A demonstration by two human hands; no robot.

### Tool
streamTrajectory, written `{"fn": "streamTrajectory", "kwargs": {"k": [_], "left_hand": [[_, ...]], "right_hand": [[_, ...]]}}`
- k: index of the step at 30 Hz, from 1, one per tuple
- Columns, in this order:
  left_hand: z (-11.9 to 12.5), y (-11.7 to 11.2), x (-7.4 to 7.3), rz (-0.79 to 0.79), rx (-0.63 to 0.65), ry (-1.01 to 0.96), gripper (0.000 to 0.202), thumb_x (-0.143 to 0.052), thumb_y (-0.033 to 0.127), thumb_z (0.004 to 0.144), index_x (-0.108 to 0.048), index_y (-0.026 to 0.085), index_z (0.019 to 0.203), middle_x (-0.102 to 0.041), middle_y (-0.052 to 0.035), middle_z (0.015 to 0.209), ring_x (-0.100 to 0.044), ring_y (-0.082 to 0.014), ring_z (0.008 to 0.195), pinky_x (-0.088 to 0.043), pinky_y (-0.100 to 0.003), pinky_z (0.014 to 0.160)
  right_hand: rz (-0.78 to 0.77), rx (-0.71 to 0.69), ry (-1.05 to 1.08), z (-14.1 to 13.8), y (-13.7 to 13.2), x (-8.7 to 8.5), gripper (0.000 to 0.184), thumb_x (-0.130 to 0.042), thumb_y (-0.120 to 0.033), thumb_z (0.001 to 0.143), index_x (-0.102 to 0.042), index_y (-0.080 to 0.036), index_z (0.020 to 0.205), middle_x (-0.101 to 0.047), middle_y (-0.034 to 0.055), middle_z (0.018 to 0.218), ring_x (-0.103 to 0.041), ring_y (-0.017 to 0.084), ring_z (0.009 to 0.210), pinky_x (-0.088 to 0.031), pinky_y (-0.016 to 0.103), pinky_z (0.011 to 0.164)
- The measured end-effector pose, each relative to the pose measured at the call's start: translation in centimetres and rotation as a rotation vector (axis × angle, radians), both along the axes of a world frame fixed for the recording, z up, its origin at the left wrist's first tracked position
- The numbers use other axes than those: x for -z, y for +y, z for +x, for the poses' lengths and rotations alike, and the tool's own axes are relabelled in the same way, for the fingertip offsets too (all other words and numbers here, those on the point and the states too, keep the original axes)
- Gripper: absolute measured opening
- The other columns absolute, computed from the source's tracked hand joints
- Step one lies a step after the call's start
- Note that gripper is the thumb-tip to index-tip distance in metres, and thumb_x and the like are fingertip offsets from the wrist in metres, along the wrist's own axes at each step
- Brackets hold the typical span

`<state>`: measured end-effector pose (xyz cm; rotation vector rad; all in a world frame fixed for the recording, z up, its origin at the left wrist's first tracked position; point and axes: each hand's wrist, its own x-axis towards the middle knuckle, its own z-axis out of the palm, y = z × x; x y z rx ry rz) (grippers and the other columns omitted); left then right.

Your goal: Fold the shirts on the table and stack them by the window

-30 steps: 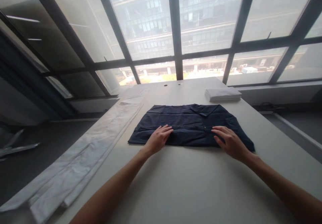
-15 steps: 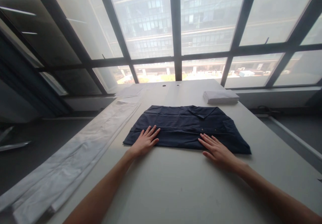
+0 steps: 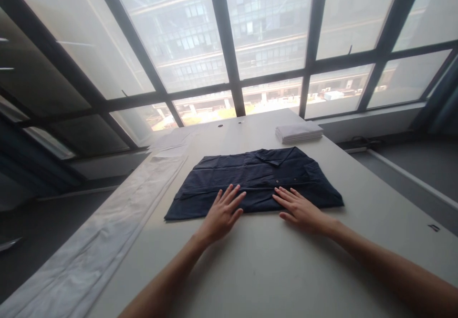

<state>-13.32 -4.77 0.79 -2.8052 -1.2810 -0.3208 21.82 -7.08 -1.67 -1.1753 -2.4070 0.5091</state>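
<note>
A dark navy garment, apparently a folded shirt with a collar-like flap at its far side and small buttons, lies flat on the white table. My left hand rests with fingers spread on its near edge, a little left of the middle. On the same near edge, further right, my right hand lies flat with fingers stretched out below the buttons. Neither hand grips the cloth.
A long white cloth runs along the table's left side, with thin white sheets at its far end. A stack of folded white cloth sits at the back right. Large windows stand beyond the table.
My left hand has slid rightward along the garment's near part, closer to my right hand. The right hand stays near the buttons. The camera view has tilted and shifted somewhat.
</note>
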Motion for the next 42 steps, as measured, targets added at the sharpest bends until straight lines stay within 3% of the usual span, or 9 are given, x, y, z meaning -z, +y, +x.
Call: {"fn": "streamTrajectory", "kwargs": {"k": [3, 6, 9, 12, 16, 19, 27, 33, 42], "left_hand": [[1.7, -0.5, 0.7, -0.070, 0.114, 0.054, 0.058, -0.036, 0.055, 0.104, -0.025, 0.039, 0.159, -0.024, -0.0011, 0.167, -0.016, -0.0289, 0.155, -0.016, -0.055, 0.123], [1.4, -0.1, 1.5, -0.093, 0.125, 0.066, 0.060, -0.035, 0.056, 0.104, -0.023, 0.039, 0.160, -0.024, -0.0015, 0.167, -0.018, -0.0288, 0.154, -0.016, -0.054, 0.124], [1.0, 0.3, 1.7, -0.108, 0.118, 0.067, 0.060, -0.036, 0.056, 0.104, -0.023, 0.039, 0.160, -0.022, -0.0011, 0.167, -0.017, -0.0293, 0.154, -0.015, -0.054, 0.124], [1.1, 0.2, 1.5, -0.129, 0.099, 0.070, 0.059, -0.036, 0.055, 0.104, -0.024, 0.039, 0.159, -0.022, -0.0002, 0.167, -0.017, -0.0291, 0.154, -0.015, -0.055, 0.124], [1.5, 0.0, 1.3, -0.154, 0.073, 0.077, 0.058, -0.036, 0.056, 0.104, -0.025, 0.040, 0.159, -0.021, 0.0013, 0.167, -0.016, -0.0277, 0.155, -0.015, -0.055, 0.124], [1.4, -0.2, 1.0, -0.180, 0.056, 0.084, 0.057, -0.035, 0.056, 0.104, -0.026, 0.040, 0.159, -0.021, 0.0020, 0.167, -0.015, -0.0272, 0.155, -0.015, -0.056, 0.124], [4.3, -0.4, -1.4, -0.143, 0.107, -0.010, 0.057, -0.032, 0.049, 0.107, -0.027, 0.029, 0.160, -0.028, -0.0038, 0.165, -0.016, -0.0227, 0.155, -0.017, -0.050, 0.125], [9.6, 1.3, -0.5, -0.150, 0.145, 0.007, 0.050, -0.030, 0.044, 0.108, -0.034, 0.035, 0.157, -0.029, -0.0001, 0.165, -0.018, -0.0232, 0.155, -0.018, -0.053, 0.124], [9.9, 1.5, 0.8, -0.136, 0.124, 0.084, 0.053, -0.033, 0.042, 0.107, -0.025, 0.039, 0.159, -0.014, 0.0006, 0.169, -0.012, -0.0244, 0.155, -0.017, -0.053, 0.124]], "right_hand": [[-0.156, 0.039, 0.341, 0.5, -0.1, -1.4, 0.055, -0.047, -0.059, 0.099, -0.055, -0.030, 0.145, -0.041, 0.0068, 0.158, -0.030, 0.031, 0.150, -0.016, 0.059, 0.123], [-0.384, 0.065, 0.841, 0.7, -0.3, -2.6, 0.054, -0.033, -0.059, 0.103, -0.061, -0.030, 0.139, -0.048, 0.0052, 0.155, -0.038, 0.028, 0.147, -0.029, 0.055, 0.120], [-0.700, 0.008, 1.159, 0.6, 0.1, -2.5, 0.056, -0.024, -0.056, 0.105, -0.063, -0.028, 0.134, -0.052, 0.0055, 0.152, -0.042, 0.026, 0.144, -0.034, 0.053, 0.119], [-0.956, 0.176, 1.371, 1.7, 1.4, -1.7, 0.054, -0.023, -0.049, 0.106, -0.063, -0.019, 0.126, -0.062, 0.0145, 0.140, -0.056, 0.026, 0.133, -0.042, 0.054, 0.114], [-0.917, 0.501, 1.688, 5.1, 3.2, -1.4, 0.038, -0.028, -0.032, 0.106, -0.059, -0.015, 0.122, -0.070, 0.0171, 0.122, -0.068, 0.024, 0.116, -0.058, 0.046, 0.098], [-0.788, 0.586, 1.777, 6.9, 3.4, -1.7, 0.033, -0.033, -0.027, 0.104, -0.062, -0.017, 0.116, -0.074, 0.0143, 0.112, -0.071, 0.023, 0.109, -0.061, 0.042, 0.092], [-0.426, 0.454, 1.446, 3.9, 1.6, -2.1, 0.033, -0.049, -0.040, 0.098, -0.076, -0.022, 0.101, -0.075, 0.0090, 0.116, -0.070, 0.025, 0.110, -0.055, 0.045, 0.100], [0.104, 0.248, 0.633, 1.9, 0.0, -1.8, 0.032, -0.056, -0.035, 0.096, -0.072, -0.025, 0.122, -0.066, 0.0075, 0.135, -0.058, 0.028, 0.130, -0.041, 0.050, 0.116], [0.138, 0.059, 0.017, 0.7, 0.1, 0.0, 0.057, -0.044, -0.037, 0.103, -0.033, -0.029, 0.158, -0.029, 0.0073, 0.164, -0.022, 0.026, 0.153, -0.023, 0.057, 0.122]]}}
